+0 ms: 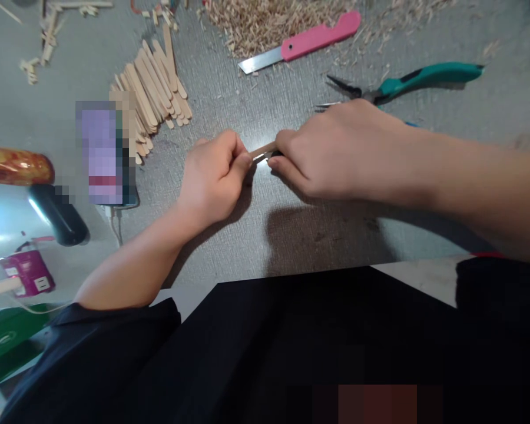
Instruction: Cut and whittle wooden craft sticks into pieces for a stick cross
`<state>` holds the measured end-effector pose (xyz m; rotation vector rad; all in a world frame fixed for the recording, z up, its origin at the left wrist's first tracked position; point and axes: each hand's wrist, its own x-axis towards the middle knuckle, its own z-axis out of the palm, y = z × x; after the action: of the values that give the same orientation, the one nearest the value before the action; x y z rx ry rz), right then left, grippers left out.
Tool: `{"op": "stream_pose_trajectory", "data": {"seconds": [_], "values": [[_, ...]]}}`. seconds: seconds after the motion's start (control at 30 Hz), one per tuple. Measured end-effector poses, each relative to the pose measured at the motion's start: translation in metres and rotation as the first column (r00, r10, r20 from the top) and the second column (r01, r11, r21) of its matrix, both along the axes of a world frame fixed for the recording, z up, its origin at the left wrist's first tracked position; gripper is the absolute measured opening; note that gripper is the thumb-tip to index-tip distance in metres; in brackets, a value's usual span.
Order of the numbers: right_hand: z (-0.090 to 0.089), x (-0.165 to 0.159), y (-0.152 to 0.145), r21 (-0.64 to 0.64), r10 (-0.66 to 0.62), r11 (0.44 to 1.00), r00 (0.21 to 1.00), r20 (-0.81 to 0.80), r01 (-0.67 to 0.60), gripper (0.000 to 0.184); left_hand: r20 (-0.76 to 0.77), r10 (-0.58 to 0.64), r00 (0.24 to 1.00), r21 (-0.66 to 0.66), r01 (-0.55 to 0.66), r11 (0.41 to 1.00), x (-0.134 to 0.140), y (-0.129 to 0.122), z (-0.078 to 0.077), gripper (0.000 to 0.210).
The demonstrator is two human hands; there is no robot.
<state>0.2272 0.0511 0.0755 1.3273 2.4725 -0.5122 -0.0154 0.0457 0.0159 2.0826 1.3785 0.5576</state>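
Between my two hands runs a thin wooden craft stick (264, 149). My left hand (214, 176) is closed, pinching one end of it between thumb and fingers. My right hand (344, 150) is closed too, at the stick's other end, around a small dark tool (274, 154) with a shiny metal edge. Most of that tool is hidden by the fingers, so its kind is unclear. Just beyond the right hand lie teal-handled needle-nose pliers (424, 79), partly covered by it. A pink craft knife (320, 36) with its blade out rests farther back.
Many craft sticks (148, 88) lie heaped left of centre, beside a blurred phone (103, 153) on a cable. Wood shavings (265, 20) are piled at the back. On the left are an amber handle (17, 166), a dark rounded object (59, 215) and a purple box (29, 272).
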Motion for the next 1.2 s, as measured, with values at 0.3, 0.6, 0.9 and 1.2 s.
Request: {"op": "stream_pose_trajectory", "data": {"seconds": [0.3, 0.6, 0.9, 1.2], "values": [[0.012, 0.01, -0.003, -0.085, -0.267, 0.961, 0.798, -0.54, 0.264, 0.028, 0.406, 0.082, 0.91, -0.096, -0.047, 0.994, 0.004, -0.007, -0.019, 0.059], [0.01, -0.001, -0.01, -0.544, -0.647, 0.761, 0.354, -0.676, 0.352, 0.046, 0.598, 0.05, 0.8, -0.248, 0.125, 0.961, 0.018, -0.021, 0.005, 0.048], [-0.007, -0.001, -0.007, -0.659, -0.699, 0.715, 0.194, -0.689, 0.234, 0.034, 0.692, 0.197, 0.694, -0.462, 0.216, 0.86, 0.021, -0.028, -0.003, 0.068], [-0.038, 0.004, -0.018, -0.557, -0.568, 0.818, 0.346, -0.747, 0.141, 0.036, 0.677, 0.272, 0.684, -0.461, 0.105, 0.881, 0.019, -0.021, -0.006, 0.089]]}}
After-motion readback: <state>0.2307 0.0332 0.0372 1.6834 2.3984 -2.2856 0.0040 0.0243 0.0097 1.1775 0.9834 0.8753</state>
